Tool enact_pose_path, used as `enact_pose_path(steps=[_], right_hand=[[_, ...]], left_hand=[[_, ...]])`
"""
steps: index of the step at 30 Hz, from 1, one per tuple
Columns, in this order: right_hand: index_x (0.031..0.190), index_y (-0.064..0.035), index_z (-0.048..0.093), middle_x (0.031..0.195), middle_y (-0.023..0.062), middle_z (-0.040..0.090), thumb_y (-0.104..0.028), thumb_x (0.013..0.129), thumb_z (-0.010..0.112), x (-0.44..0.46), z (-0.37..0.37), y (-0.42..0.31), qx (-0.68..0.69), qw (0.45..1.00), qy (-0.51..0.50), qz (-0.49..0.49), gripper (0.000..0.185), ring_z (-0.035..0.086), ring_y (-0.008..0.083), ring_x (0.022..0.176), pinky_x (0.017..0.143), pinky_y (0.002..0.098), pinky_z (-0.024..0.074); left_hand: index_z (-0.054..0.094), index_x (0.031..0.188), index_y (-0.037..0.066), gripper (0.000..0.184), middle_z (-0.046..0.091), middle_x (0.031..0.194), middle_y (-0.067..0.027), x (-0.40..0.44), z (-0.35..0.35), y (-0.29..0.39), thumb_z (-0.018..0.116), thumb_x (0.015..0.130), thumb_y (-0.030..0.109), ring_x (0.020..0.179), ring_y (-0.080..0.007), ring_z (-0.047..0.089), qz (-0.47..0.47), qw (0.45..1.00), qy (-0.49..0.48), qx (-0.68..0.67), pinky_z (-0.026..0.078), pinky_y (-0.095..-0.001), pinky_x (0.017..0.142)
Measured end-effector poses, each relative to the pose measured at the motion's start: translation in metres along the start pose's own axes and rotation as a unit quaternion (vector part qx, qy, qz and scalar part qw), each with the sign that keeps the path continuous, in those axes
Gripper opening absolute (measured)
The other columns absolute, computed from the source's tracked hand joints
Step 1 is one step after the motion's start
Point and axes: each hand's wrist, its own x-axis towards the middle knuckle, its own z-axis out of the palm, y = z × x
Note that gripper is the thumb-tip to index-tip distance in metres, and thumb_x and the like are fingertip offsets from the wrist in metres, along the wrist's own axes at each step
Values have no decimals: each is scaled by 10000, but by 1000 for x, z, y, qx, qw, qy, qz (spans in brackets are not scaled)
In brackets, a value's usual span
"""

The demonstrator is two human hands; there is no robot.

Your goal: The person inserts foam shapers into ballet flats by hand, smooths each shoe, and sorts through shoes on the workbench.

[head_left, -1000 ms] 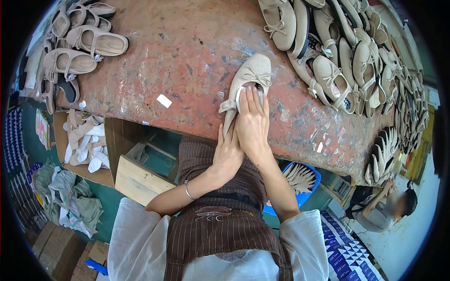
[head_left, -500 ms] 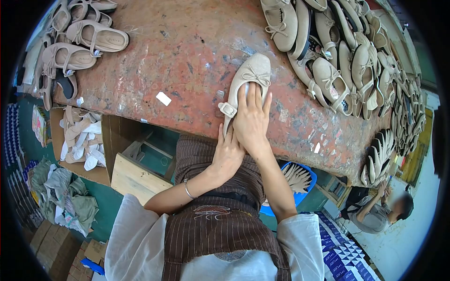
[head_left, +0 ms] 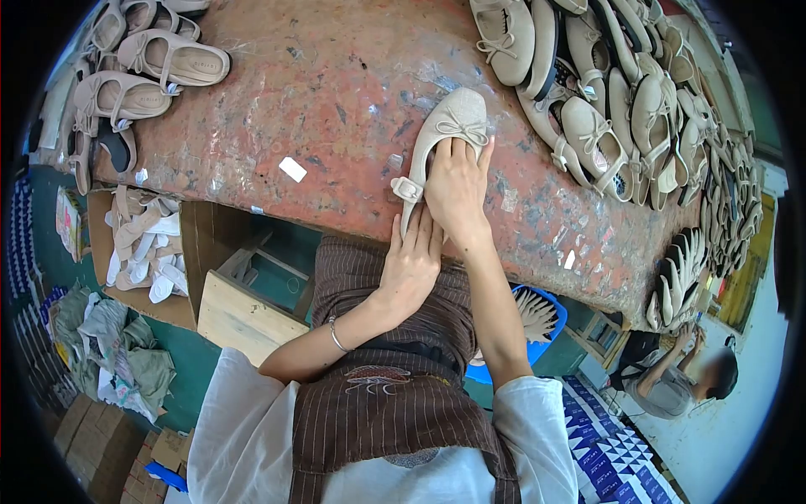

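A beige Mary Jane flat (head_left: 454, 113) with a small bow lies on the worn red table, toe pointing away from me. My right hand (head_left: 457, 197) reaches into its opening, several fingertips hidden under the upper near the bow, one finger outside along the right edge. At the heel end, my left hand (head_left: 410, 265) closes its fingers around the back of the shoe, just below my right wrist. The strap with its covered buckle (head_left: 408, 189) sticks out on the left side of the shoe. The insole is mostly covered by my hands.
Many similar beige shoes (head_left: 592, 134) are heaped at the right of the table (head_left: 319, 101), others (head_left: 172, 59) at the upper left. A cardboard box (head_left: 201, 260) of insole-like pieces stands at left, a blue bin (head_left: 541, 346) below the table edge. A person (head_left: 676, 382) sits at far right.
My right hand has slid slightly up, its fingers now deeper in the toe of the shoe. The shoe has shifted a little away from me; my left hand stays at the heel.
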Motion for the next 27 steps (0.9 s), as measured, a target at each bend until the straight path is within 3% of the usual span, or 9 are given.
enact_pose_path(steps=[1, 4, 8, 9, 13, 16, 20, 21, 27], right_hand=[[1322, 124, 481, 1372, 286, 506, -127, 844, 552, -6, 13, 1, -1, 993, 111, -33, 544, 475, 394, 1318, 1171, 611, 166], [1273, 117, 519, 1300, 271, 556, -145, 843, 577, -38, 45, -6, -131, 943, 291, -90, 507, 520, 398, 1256, 1166, 609, 183], [1244, 87, 557, 1236, 241, 590, -148, 843, 583, -15, 36, 1, -45, 954, 274, -112, 465, 538, 370, 1229, 1177, 575, 197], [1199, 94, 553, 1287, 251, 556, -55, 829, 540, 0, 18, 5, -11, 991, 126, -52, 399, 506, 382, 1258, 1165, 620, 165], [1066, 59, 600, 1035, 181, 631, -35, 825, 524, -1, 39, 0, -103, 924, 353, -103, 270, 596, 357, 1064, 1156, 649, 151], [1071, 67, 600, 1030, 189, 622, -31, 819, 529, 7, 29, 5, -92, 974, 201, -55, 280, 598, 359, 1044, 1160, 653, 140], [1014, 88, 618, 1006, 187, 611, -13, 794, 545, 9, 32, 2, -113, 974, 191, -37, 253, 607, 361, 997, 1132, 714, 112], [976, 86, 628, 973, 187, 593, -8, 778, 555, 8, 39, -2, -109, 940, 316, -69, 231, 611, 355, 952, 1119, 736, 102], [804, 68, 642, 791, 181, 610, 3, 740, 574, 28, 19, 3, -95, 988, 117, -34, 114, 659, 340, 844, 1129, 739, 19]], left_hand=[[568, 1244, -120, 480, 553, 1293, -299, -1, 2, 0, 592, 822, 107, 1307, -411, 479, -5, 1000, -2, -15, 316, -598, 1127], [576, 1294, -47, 515, 561, 1298, -278, -5, 7, -2, 612, 807, 118, 1320, -404, 469, -7, 998, -30, -55, 295, -600, 1144], [546, 1327, -52, 547, 532, 1331, -286, -7, 5, -2, 602, 819, 142, 1341, -398, 446, 1, 998, -45, -43, 288, -605, 1143], [547, 1319, -65, 544, 529, 1330, -292, -3, 2, -2, 602, 819, 141, 1341, -403, 445, 0, 999, -30, -14, 290, -607, 1139], [574, 1227, -121, 466, 539, 1301, -313, -7, 3, 0, 581, 822, 110, 1319, -431, 460, -4, 999, -9, -39, 317, -590, 1124], [584, 1206, -120, 450, 538, 1303, -312, -2, 5, -2, 583, 819, 111, 1309, -441, 465, -3, 1000, -6, -25, 338, -580, 1115], [578, 1218, -129, 475, 553, 1284, -313, -2, 0, -1, 587, 810, 113, 1318, -447, 458, -3, 999, -18, -32, 349, -590, 1104], [575, 1222, -131, 479, 555, 1283, -314, -2, 1, -1, 585, 810, 113, 1323, -443, 456, 0, 999, -22, -27, 351, -588, 1104], [538, 1312, -90, 526, 509, 1394, -267, 3, -5, -5, 535, 865, 186, 1372, -379, 428, 17, 997, -58, 44, 328, -563, 1122]])
